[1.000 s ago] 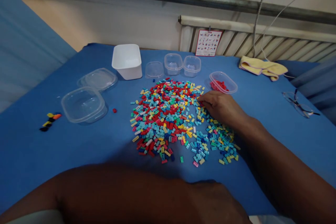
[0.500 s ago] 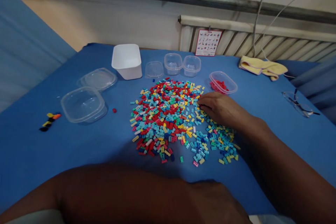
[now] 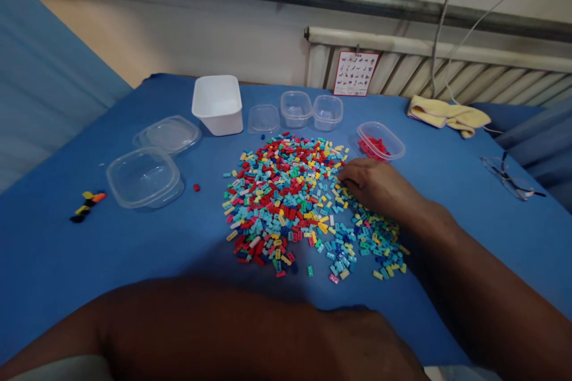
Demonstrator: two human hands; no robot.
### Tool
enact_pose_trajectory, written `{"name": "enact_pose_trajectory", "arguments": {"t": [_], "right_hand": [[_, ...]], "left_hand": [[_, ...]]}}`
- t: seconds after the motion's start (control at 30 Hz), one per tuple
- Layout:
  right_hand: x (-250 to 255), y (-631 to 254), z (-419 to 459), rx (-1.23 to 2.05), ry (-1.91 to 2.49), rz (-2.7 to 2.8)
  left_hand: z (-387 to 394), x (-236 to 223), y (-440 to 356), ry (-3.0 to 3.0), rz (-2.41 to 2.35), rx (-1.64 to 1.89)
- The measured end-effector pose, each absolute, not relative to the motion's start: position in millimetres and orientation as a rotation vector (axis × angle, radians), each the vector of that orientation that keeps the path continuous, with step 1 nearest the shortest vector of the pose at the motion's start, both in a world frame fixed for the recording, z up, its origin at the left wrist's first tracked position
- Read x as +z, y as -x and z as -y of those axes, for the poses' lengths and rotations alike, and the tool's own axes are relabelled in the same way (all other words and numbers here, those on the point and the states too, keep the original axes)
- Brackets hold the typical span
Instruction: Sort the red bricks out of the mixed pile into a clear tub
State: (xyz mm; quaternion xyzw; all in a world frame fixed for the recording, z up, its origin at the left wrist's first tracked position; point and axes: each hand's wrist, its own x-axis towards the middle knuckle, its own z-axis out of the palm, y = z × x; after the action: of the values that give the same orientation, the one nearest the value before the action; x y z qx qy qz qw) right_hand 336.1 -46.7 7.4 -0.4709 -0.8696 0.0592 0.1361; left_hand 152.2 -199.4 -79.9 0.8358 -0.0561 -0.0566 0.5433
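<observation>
A wide pile of small toy building bricks [image 3: 286, 184] in red, turquoise, yellow, green, white and dark blue covers the middle of the table. My right hand [image 3: 373, 187] rests at the pile's right side, its fingers curled together and tips down among the bricks; whatever is between them is hidden. Just beyond it stands a clear plastic tub [image 3: 388, 141] with red bricks [image 3: 374, 147] inside. Across the bottom lies my left forearm, ending in my left hand [image 3: 375, 345] near the front edge, whose fingers are out of sight.
Left of the pile are a clear tub [image 3: 142, 178], a clear lid [image 3: 167, 136], a red piece [image 3: 196, 188] and a black-yellow-orange brick build [image 3: 88, 205]. A white bin [image 3: 217, 98], another lid [image 3: 263, 119] and two small tubs [image 3: 296, 108] line the back. Glasses [image 3: 509, 177] and a yellow cloth [image 3: 448, 114] lie right.
The whole view has shifted very slightly. My right hand stays at the pile's right side with its fingers drawn together, and my left arm keeps its place.
</observation>
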Motion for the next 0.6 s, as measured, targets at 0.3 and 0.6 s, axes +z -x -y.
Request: {"name": "enact_pose_trajectory", "arguments": {"t": [0.3, 0.6], "right_hand": [[6, -337, 49, 0.105, 1.426, 2.52], [24, -355, 53, -0.215, 1.376, 2.2]], "left_hand": [[198, -76, -150, -2.053, 0.23, -0.053], [193, -67, -151, -2.075, 0.218, -0.133]]}}
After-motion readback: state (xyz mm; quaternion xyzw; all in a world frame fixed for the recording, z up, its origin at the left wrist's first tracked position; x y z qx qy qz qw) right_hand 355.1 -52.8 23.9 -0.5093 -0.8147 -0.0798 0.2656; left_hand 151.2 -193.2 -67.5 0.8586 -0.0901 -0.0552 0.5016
